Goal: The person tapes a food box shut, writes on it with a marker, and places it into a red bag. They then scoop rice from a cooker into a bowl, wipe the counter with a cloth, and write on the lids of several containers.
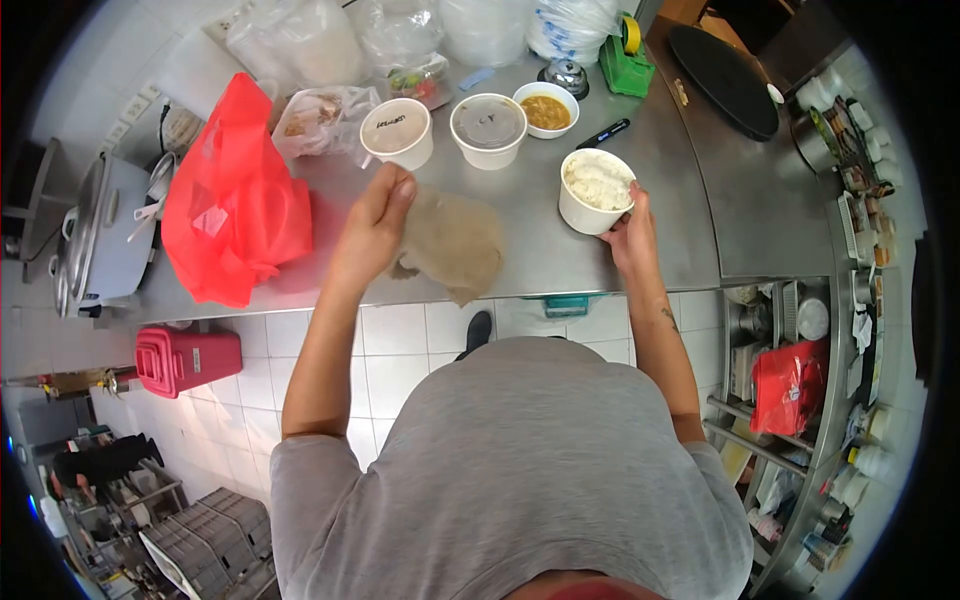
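My left hand (378, 218) pinches the corner of a brownish-grey cloth (453, 240), which hangs over the front part of the steel counter. On the right, my right hand (634, 228) grips the side of an open white tub (590, 212) filled with something white and crumbly. Behind the cloth stand two lidded white tubs, one with writing on its lid (397, 126) and one with a translucent lid (488, 122). A white bowl of yellowish food (547, 108) and a black marker (603, 133) lie behind the open tub.
A red bag (236, 205) stands at the left, beside a clear bag of food (322, 118). Plastic bags, a call bell (564, 76) and a green tape dispenser (627, 65) line the back. A black round tray (724, 82) lies at the right.
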A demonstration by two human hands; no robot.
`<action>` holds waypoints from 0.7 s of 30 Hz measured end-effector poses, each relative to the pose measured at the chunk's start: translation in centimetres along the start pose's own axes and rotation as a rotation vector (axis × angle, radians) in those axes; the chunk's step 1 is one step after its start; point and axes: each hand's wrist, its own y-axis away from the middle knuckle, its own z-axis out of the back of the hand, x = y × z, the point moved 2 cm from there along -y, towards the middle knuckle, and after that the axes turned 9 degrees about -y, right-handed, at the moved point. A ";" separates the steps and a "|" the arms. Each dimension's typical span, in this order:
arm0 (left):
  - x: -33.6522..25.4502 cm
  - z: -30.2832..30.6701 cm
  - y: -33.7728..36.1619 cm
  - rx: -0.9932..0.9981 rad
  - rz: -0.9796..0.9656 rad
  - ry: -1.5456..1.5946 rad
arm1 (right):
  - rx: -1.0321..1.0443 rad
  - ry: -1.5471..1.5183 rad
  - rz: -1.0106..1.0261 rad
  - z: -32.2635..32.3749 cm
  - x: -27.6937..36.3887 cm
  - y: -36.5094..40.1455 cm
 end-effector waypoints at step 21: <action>-1.3 -9.3 -2.2 0.151 0.031 0.989 | 0.242 -0.156 -0.164 1.1 2.4 2.7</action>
